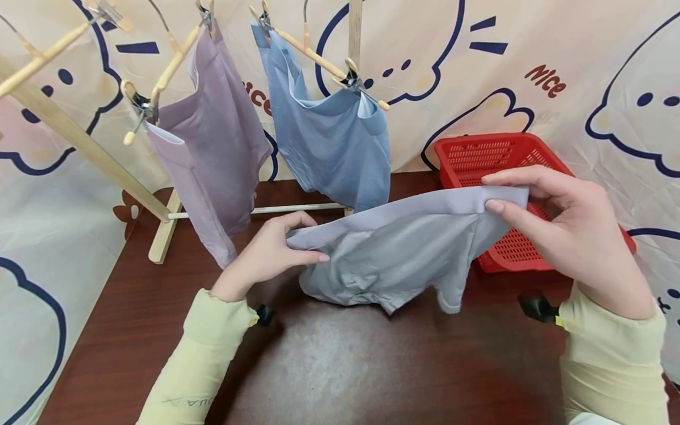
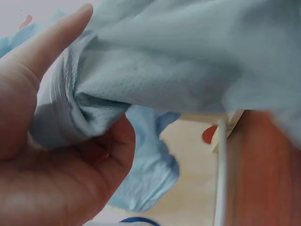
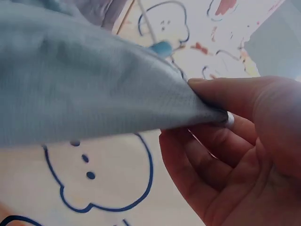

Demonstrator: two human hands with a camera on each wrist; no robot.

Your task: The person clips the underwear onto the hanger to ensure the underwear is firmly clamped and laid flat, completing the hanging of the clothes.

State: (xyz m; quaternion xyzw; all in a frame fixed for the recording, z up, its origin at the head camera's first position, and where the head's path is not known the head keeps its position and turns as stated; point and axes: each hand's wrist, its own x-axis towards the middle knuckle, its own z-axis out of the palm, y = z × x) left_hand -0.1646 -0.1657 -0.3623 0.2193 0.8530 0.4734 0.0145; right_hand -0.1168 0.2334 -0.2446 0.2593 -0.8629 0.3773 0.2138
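Between both hands stretches a pair of grey underpants (image 1: 393,260) with a pale lilac waistband, held above the table. The left hand (image 1: 271,254) pinches the waistband's left end between thumb and fingers; the left wrist view shows the folded band (image 2: 61,103) inside that hand (image 2: 56,174). At the other end, the right hand (image 1: 574,224) pinches the waistband's corner, and in the right wrist view thumb and fingers (image 3: 207,160) close on the cloth (image 3: 94,84). The garment's legs hang down loosely, their lower edge just over the tabletop.
Mauve underpants (image 1: 212,130) and blue underpants (image 1: 334,136) hang from clip hangers on a wooden rack (image 1: 90,141) at the back left. A bare wooden hanger (image 1: 48,56) is at far left. A red plastic basket (image 1: 515,254) stands behind the right hand on the brown table (image 1: 340,372).
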